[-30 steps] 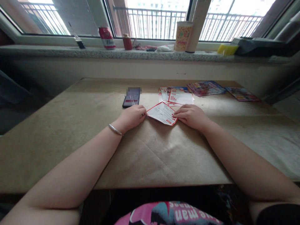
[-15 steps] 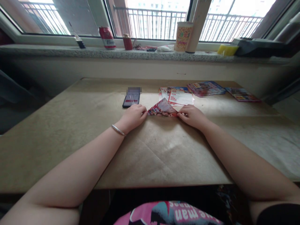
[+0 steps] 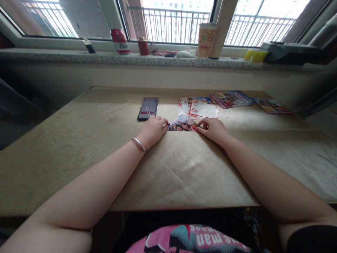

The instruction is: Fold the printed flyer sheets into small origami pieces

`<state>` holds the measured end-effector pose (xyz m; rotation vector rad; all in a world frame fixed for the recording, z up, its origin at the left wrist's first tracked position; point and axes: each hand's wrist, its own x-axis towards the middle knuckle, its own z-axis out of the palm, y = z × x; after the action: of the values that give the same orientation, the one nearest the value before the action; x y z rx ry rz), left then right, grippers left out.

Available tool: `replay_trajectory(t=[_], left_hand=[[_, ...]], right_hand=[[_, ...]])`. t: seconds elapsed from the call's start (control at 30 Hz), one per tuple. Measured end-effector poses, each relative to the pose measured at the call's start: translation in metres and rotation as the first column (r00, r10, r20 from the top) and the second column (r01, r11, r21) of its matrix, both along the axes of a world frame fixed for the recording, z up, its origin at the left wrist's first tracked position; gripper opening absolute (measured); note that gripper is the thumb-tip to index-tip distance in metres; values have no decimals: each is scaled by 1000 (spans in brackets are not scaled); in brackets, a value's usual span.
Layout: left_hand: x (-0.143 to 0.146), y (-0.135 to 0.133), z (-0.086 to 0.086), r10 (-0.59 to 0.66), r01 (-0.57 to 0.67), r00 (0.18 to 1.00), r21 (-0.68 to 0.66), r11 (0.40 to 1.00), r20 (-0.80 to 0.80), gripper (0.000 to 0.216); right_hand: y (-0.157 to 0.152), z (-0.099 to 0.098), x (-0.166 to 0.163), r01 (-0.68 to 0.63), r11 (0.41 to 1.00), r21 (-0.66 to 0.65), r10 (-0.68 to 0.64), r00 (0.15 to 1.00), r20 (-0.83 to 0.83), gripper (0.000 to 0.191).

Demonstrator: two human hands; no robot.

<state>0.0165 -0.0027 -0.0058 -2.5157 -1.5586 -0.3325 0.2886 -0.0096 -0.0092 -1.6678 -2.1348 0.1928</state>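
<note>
A small sheet of printed paper (image 3: 182, 125), folded to a triangular top with a straight near edge, lies on the table between my hands. My left hand (image 3: 153, 129) has its fingers closed on the paper's left corner, and a silver bangle circles that wrist. At the right corner, my right hand (image 3: 212, 129) pinches the paper between thumb and fingers. Just beyond the left hand is a smartphone (image 3: 147, 109) with its screen lit. Behind the folded paper lie several loose printed sheets (image 3: 204, 109), one of them mostly white.
Two groups of colourful printed leaflets, a stack (image 3: 233, 99) and a smaller pile (image 3: 272, 106), lie at the table's back right. On the windowsill (image 3: 158, 60) stand a red and white can (image 3: 120, 41), a red bottle (image 3: 143, 46), a patterned cup (image 3: 206, 40) and a yellow object (image 3: 255, 55).
Both hands have moved slightly inward along the paper. Its tall triangular point has dropped and the paper looks lower, with more printed picture showing along the near edge.
</note>
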Motion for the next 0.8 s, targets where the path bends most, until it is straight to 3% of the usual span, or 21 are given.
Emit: replay_trajectory(t=[0.23,0.5,0.63,0.8], left_hand=[[-2,0,-4,-14,13,1000,3,1000,27,26],[-5,-2,-1,-92,88,971,27,996,221,41],[-5,0,-2,-171,148,951,105,983,256,39],[-4,0,-3,-310,285,931,146,947,191,27]], right_hand=[[0,-1,4,-34,999,-25,33,998,-48,26],[2,-7,11,-234,962,143,252,960,-124,25],[-1,-4,10,-323,920,224,338,941,-29,6],[-10,5,5,-449,867,216,429,893,138,15]])
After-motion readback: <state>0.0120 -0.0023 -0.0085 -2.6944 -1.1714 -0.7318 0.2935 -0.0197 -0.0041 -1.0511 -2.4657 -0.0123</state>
